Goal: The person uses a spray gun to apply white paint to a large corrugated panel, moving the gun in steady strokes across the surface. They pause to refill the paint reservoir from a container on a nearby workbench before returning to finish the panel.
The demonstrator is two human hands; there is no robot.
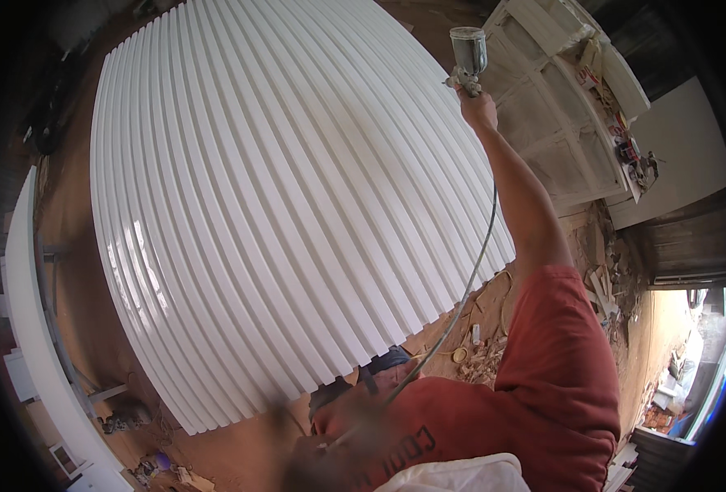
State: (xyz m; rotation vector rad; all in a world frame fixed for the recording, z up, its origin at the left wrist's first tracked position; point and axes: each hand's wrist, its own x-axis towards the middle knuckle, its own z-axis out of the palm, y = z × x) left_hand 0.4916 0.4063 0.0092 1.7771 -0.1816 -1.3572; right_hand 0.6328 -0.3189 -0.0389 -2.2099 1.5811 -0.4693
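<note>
My right arm reaches far out to the upper right. The fingers of my right hand (481, 111) are wrapped round the handle of a spray gun (468, 56) with a metal cup on top. The gun is over the right edge of a large white panel with raised parallel ribs (289, 189). A thin greenish hose (479, 266) hangs along my arm and runs back to my body. Glossy reflections show on the panel's left side. I cannot make out my left hand; dark blurs cover the area at the lower edge.
A white framed cabinet (555, 131) with recessed sections lies beyond my right arm, with small items and tools (633, 152) along it. Wood scraps (605, 287) litter the ground at right. A long white curved-looking board (39, 328) stands at left, beside a grey metal support (104, 394).
</note>
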